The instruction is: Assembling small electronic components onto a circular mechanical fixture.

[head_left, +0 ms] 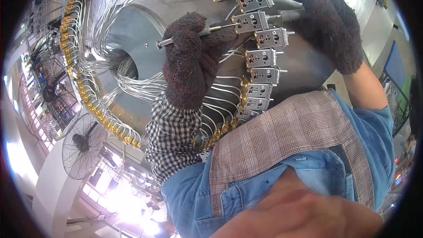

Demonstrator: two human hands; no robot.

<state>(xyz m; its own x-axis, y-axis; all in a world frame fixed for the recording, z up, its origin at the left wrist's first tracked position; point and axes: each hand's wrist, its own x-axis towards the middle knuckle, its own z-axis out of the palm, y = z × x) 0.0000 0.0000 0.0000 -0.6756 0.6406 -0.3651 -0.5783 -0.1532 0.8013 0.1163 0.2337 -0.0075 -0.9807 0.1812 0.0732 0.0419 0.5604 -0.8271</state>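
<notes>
One metal-cased module, I judge, is steadied between left hand gripping screwdriver and right hand gripping grey cylinder.

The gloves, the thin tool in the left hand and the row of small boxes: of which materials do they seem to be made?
Gloves: probably knitted yarn, matte; the dark surface looks fuzzy, with reddish flecks.
Thin tool: likely metal, polished; exposed ends shine, though a glove hides its middle.
Small boxes: apparently sheet metal, smooth and silvery, with crisp edges and reflections.
</notes>
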